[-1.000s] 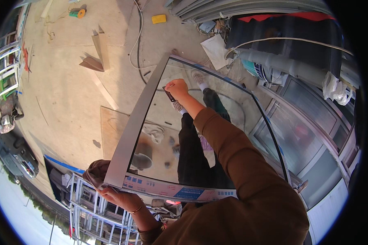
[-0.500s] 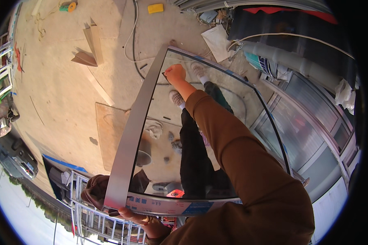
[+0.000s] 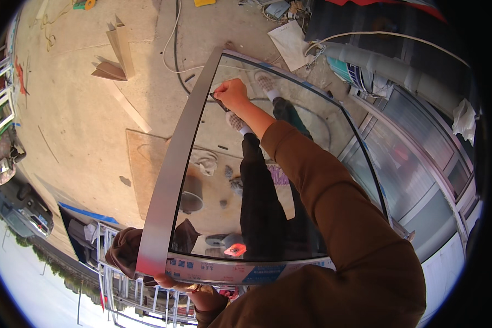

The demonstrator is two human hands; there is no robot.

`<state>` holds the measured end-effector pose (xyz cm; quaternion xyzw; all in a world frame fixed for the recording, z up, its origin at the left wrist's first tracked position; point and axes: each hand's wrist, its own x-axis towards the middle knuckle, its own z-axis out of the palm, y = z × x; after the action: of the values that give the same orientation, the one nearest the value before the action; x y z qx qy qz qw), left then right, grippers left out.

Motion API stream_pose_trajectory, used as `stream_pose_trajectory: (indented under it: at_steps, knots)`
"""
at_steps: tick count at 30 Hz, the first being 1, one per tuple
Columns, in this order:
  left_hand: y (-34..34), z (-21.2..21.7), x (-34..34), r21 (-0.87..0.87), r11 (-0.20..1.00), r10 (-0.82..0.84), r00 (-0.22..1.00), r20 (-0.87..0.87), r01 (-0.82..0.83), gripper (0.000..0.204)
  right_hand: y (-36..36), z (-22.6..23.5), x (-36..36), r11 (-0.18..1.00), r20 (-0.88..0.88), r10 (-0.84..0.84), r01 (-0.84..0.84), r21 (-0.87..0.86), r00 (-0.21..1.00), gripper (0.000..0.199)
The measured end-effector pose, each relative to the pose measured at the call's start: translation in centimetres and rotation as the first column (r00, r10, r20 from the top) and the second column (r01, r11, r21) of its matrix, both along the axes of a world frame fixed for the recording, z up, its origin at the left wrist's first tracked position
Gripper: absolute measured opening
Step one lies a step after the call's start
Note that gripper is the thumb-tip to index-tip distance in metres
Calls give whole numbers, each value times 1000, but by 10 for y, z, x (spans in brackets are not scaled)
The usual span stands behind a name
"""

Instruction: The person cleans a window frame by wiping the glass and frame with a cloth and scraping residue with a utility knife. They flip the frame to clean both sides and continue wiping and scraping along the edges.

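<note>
I hold up a glazed window sash with a grey metal frame (image 3: 169,169); through its glass I see my own dark trousers and pale shoes. My right hand (image 3: 232,94) reaches to the far top left of the pane and pinches a small dark flat tool (image 3: 217,100) against the glass by the frame. My left hand (image 3: 177,284) grips the near bottom edge of the frame, where a strip of white and blue film (image 3: 224,270) covers the rail. My brown sleeve (image 3: 322,208) crosses the pane.
Concrete floor with a plywood sheet (image 3: 145,164), folded cardboard pieces (image 3: 115,52), a white cable (image 3: 172,38) and a paper sheet (image 3: 287,38). A grey bucket (image 3: 191,188) stands behind the glass. More glazed frames (image 3: 421,158) lean at the right. A white metal railing (image 3: 131,284) lies below.
The sash has come closer and fills more of the view. My right hand with the tool stays at the top left of the pane. My left hand slid lower along the bottom rail.
</note>
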<state>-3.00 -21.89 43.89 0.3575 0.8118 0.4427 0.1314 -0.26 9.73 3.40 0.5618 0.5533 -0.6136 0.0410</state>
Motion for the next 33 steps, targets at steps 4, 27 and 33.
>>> stream_pose_trajectory:
  at_steps: [4, 27, 33]
  knots:
    - [-21, -1, 4, -178, 982, 42, 996, -77, -55, 76, -5, 34, 5, 999, -54, 38, -39, -12, 998, 11]
    - [82, 10, 19, -109, 634, 694, 502, 516, -765, 90, -31, 262, 32, 955, -297, -49, -42, -292, 953, 13]
    - [63, 5, 15, 223, 825, 206, 645, 736, -518, 79, -35, 241, 33, 976, -256, 4, -59, -209, 967, 9]
